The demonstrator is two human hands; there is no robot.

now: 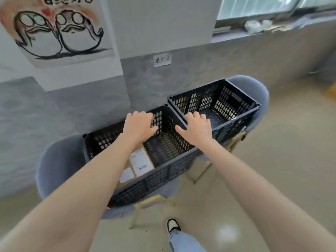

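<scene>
You have a near chair (58,166) and a far chair (254,86) serving as stands, each lifting 1 black crate to easy reaching height, the far crate (241,106) just beside the near crate (158,177) at its 1 o'clock. The parcel (140,160) lies flat in the near crate's 7 o'clock corner, labels up for reading. Your left hand (139,124) and right hand (197,128) hang over its 1 o'clock end, both empty, fingers loose.

Left hand (139,124) and right hand (197,127) are positioned over the near crate (163,172), fingers loose, holding nothing. A labelled cardboard parcel (138,163) lies inside it. A second crate (242,118) stands just beside. Both rest on blue chairs (58,166).
</scene>
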